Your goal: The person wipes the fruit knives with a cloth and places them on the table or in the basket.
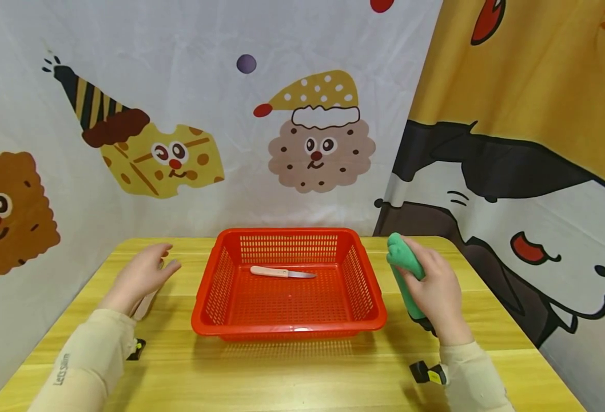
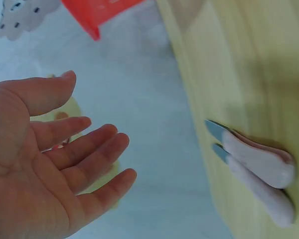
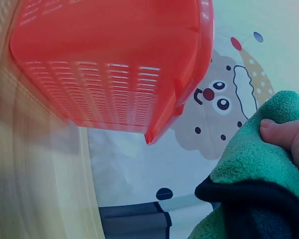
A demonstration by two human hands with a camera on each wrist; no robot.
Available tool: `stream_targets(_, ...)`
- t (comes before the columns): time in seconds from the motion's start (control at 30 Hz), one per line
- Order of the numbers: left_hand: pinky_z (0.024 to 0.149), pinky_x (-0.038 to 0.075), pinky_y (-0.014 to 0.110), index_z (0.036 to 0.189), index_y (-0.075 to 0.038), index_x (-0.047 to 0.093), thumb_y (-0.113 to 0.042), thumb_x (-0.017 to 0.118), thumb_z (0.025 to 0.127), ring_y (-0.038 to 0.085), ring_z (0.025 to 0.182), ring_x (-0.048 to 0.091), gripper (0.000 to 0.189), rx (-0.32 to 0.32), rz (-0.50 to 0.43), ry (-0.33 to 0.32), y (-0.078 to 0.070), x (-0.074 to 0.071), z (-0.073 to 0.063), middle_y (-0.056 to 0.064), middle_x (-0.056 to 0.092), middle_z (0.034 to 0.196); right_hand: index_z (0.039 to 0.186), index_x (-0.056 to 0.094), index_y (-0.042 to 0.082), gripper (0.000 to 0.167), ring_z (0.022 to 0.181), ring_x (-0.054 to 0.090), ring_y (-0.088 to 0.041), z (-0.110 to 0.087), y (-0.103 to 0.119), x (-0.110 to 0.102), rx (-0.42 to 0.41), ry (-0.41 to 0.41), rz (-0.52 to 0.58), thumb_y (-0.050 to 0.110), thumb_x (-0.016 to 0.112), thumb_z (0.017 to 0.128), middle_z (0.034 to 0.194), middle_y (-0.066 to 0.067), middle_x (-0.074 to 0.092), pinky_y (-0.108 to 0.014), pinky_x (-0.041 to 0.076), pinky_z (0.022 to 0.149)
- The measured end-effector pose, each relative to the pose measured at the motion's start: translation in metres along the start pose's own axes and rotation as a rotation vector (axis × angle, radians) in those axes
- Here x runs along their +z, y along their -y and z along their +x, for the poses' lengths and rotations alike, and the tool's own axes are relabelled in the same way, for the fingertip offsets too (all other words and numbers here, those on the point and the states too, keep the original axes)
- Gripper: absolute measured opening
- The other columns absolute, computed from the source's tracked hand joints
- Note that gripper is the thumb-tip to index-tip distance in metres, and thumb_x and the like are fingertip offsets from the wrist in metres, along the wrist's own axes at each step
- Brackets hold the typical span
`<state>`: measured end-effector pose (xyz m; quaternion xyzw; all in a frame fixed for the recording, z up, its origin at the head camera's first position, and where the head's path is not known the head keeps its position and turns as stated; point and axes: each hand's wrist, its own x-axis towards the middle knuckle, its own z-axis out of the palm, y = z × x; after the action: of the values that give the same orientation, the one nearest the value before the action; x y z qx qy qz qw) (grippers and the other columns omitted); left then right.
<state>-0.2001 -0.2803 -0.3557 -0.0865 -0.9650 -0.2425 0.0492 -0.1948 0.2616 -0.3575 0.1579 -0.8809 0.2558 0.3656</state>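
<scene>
A green cloth (image 1: 409,286) with a dark edge is gripped in my right hand (image 1: 438,286), raised to the right of the red basket (image 1: 289,329). In the right wrist view the thumb presses on the folded cloth (image 3: 259,154). My left hand (image 1: 140,274) hovers over the table's left side, fingers spread and relaxed, with nothing in it. Below it lie knives with pale handles (image 2: 261,162), side by side on the table; the head view mostly hides them behind the hand. One small knife (image 1: 277,272) with a pale handle lies inside the basket.
The red basket with slotted walls stands in the middle of the wooden table (image 1: 261,383). Behind the table hangs a white curtain (image 1: 179,68) with cartoon prints. A yellow printed curtain (image 1: 539,86) borders the right side.
</scene>
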Motion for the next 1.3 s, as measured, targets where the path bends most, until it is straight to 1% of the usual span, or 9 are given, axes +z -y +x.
stream_targets(0.27,0.092,0.04,0.066,0.135,0.02,0.041,-0.025,0.062,0.097,0.058,0.116,0.046,0.062,-0.093,0.034,0.027,0.034,0.006,-0.009,0.042,0.045,0.131,0.136,0.061,0.017,0.065,0.098,0.06,-0.043,-0.002,-0.001,0.001,-0.004,-0.002,0.0,0.001,0.083,0.077,0.112,-0.021,0.065,-0.061,0.046,0.077)
stream_targets(0.4,0.091,0.041,0.066,0.134,0.02,0.041,-0.029,0.063,0.097,0.059,0.115,0.046,0.066,-0.127,0.041,0.05,0.048,0.006,-0.013,0.043,0.045,0.132,0.135,0.062,0.016,0.065,0.098,0.06,-0.043,-0.002,-0.001,0.001,-0.007,-0.006,0.0,0.001,0.084,0.076,0.112,-0.021,0.065,-0.061,0.046,0.077)
stream_targets(0.53,0.088,0.042,0.065,0.133,0.022,0.041,-0.032,0.064,0.096,0.059,0.113,0.047,0.07,-0.157,0.028,0.075,0.058,0.005,-0.015,0.044,0.045,0.13,0.135,0.062,0.016,0.064,0.097,0.06,-0.043,-0.002,-0.002,0.0,-0.007,-0.006,-0.002,0.001,0.084,0.076,0.111,-0.021,0.065,-0.061,0.046,0.076)
stream_targets(0.73,0.086,0.045,0.063,0.134,0.025,0.036,-0.034,0.065,0.095,0.058,0.111,0.049,0.076,-0.229,-0.019,0.132,0.072,0.004,-0.018,0.046,0.045,0.128,0.135,0.062,0.017,0.064,0.095,0.061,-0.042,-0.003,-0.002,0.0,0.0,-0.001,-0.012,0.002,0.084,0.077,0.109,-0.021,0.065,-0.061,0.047,0.075)
stream_targets(0.87,0.085,0.046,0.063,0.135,0.024,0.034,-0.033,0.064,0.096,0.057,0.11,0.049,0.076,-0.265,-0.054,0.152,0.081,0.004,-0.019,0.046,0.045,0.127,0.134,0.062,0.016,0.063,0.095,0.061,-0.042,-0.004,-0.003,0.0,0.002,0.004,-0.014,0.002,0.084,0.077,0.108,-0.021,0.065,-0.061,0.046,0.075)
stream_targets(0.97,0.084,0.046,0.062,0.135,0.024,0.033,-0.034,0.063,0.096,0.056,0.108,0.05,0.076,-0.289,-0.064,0.161,0.086,0.006,-0.019,0.045,0.045,0.126,0.134,0.062,0.015,0.063,0.095,0.06,-0.042,-0.005,-0.005,0.001,0.003,0.008,-0.015,0.001,0.084,0.077,0.108,-0.021,0.065,-0.061,0.047,0.075)
stream_targets(1.1,0.085,0.045,0.063,0.135,0.025,0.033,-0.035,0.065,0.095,0.057,0.109,0.049,0.078,-0.321,-0.04,0.166,0.09,0.009,-0.018,0.045,0.045,0.127,0.135,0.062,0.016,0.064,0.095,0.06,-0.041,-0.006,-0.006,0.001,0.003,0.009,-0.019,0.002,0.084,0.076,0.108,-0.021,0.065,-0.06,0.047,0.076)
stream_targets(1.23,0.089,0.042,0.066,0.135,0.024,0.034,-0.033,0.066,0.094,0.06,0.113,0.045,0.078,-0.355,0.008,0.159,0.092,0.012,-0.018,0.045,0.041,0.131,0.135,0.061,0.017,0.065,0.095,0.06,-0.041,-0.006,-0.006,0.001,0.003,0.012,-0.02,0.002,0.084,0.076,0.109,-0.021,0.065,-0.06,0.047,0.077)
stream_targets(1.3,0.089,0.042,0.066,0.135,0.024,0.034,-0.032,0.066,0.093,0.061,0.114,0.044,0.077,-0.367,0.032,0.161,0.093,0.013,-0.018,0.046,0.041,0.131,0.135,0.061,0.017,0.065,0.096,0.06,-0.041,-0.006,-0.006,0.001,0.005,0.016,-0.02,0.002,0.084,0.077,0.109,-0.021,0.065,-0.06,0.047,0.077)
